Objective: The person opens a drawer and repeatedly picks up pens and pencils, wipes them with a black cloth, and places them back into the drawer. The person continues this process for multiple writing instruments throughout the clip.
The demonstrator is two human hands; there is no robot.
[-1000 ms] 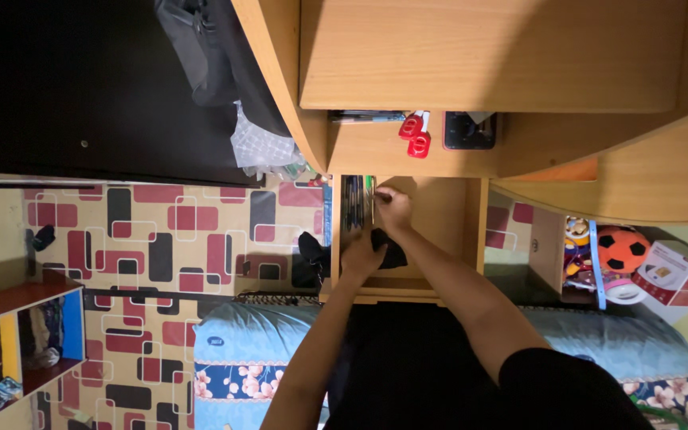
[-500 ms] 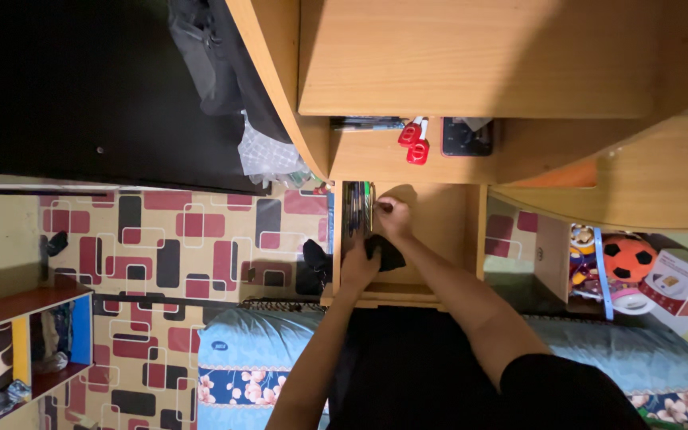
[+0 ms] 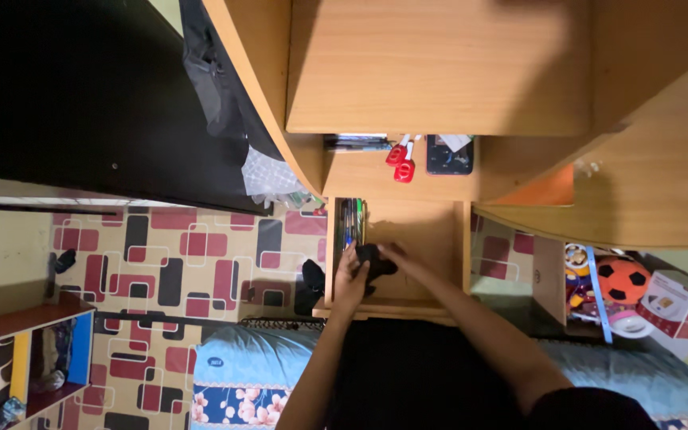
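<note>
Both hands, left hand (image 3: 349,275) and right hand (image 3: 396,259), over open drawer (image 3: 416,231); fingers clamped on black cloth (image 3: 373,260). Likely soft, light, limp; pinch bunched edges. Pens (image 3: 348,223) beside.

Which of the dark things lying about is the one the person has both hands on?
The small black object in the open wooden drawer, between left hand and right hand; the other dark lump lies on the patterned floor.
</note>
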